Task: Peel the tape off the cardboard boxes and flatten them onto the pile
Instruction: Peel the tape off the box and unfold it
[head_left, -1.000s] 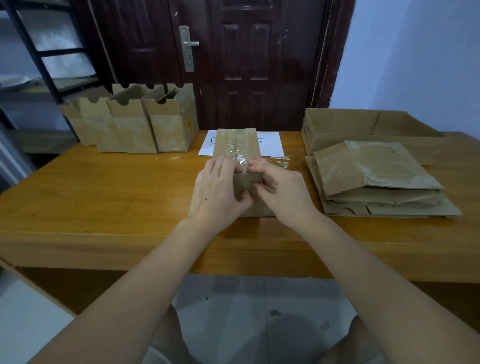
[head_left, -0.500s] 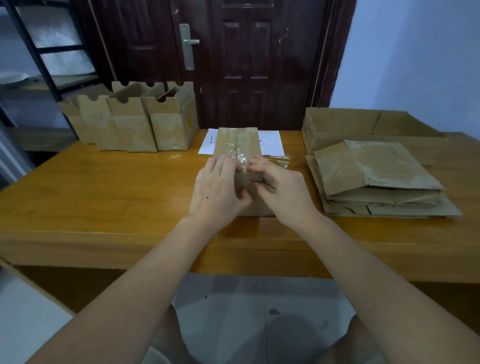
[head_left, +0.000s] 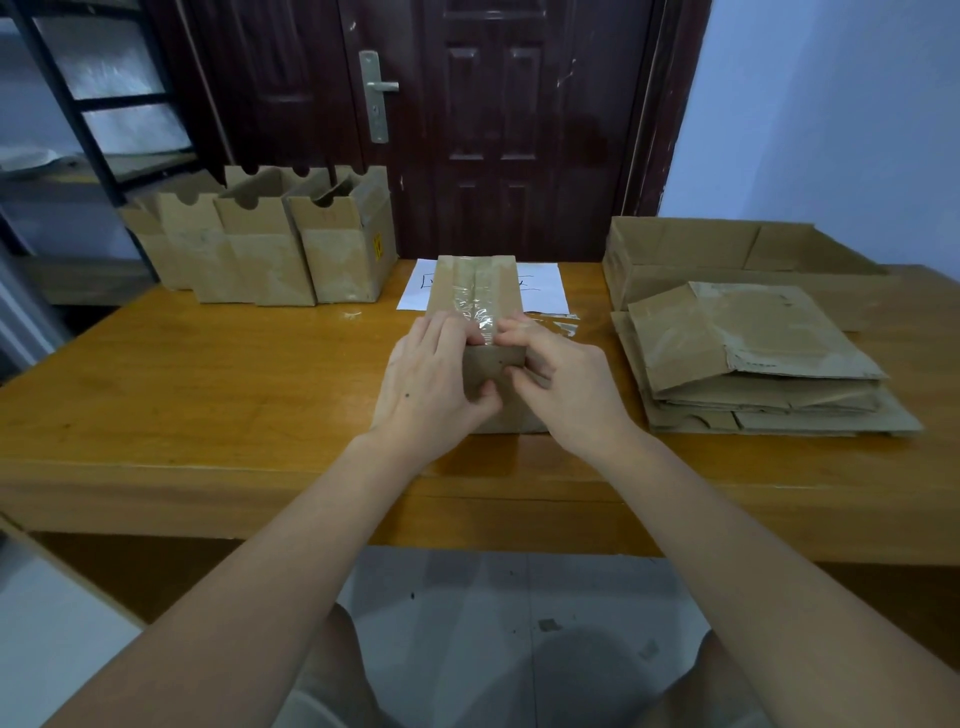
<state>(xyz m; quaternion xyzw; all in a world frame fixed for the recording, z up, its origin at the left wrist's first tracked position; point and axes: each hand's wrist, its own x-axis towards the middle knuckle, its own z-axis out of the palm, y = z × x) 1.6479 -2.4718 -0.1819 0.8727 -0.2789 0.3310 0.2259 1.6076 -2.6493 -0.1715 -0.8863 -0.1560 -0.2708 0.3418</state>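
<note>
A small cardboard box (head_left: 470, 283) stands on the wooden table (head_left: 208, 374) right in front of me, with clear tape (head_left: 480, 312) running down the middle of its top. My left hand (head_left: 431, 384) grips the box's near left side, fingers over the top edge and thumb on the front face. My right hand (head_left: 563, 382) holds the near right side, its fingertips at the crinkled tape end. The pile of flattened boxes (head_left: 753, 364) lies to the right.
Three open-topped cardboard boxes (head_left: 270, 244) stand in a row at the back left. A shallow cardboard tray (head_left: 727, 254) sits behind the pile. A white sheet of paper (head_left: 545, 286) and loose tape strips (head_left: 563, 325) lie behind the box. A dark door is beyond the table.
Both hands stay on the box; my fingertips have shifted slightly at the tape end, which looks a little more crinkled and lifted.
</note>
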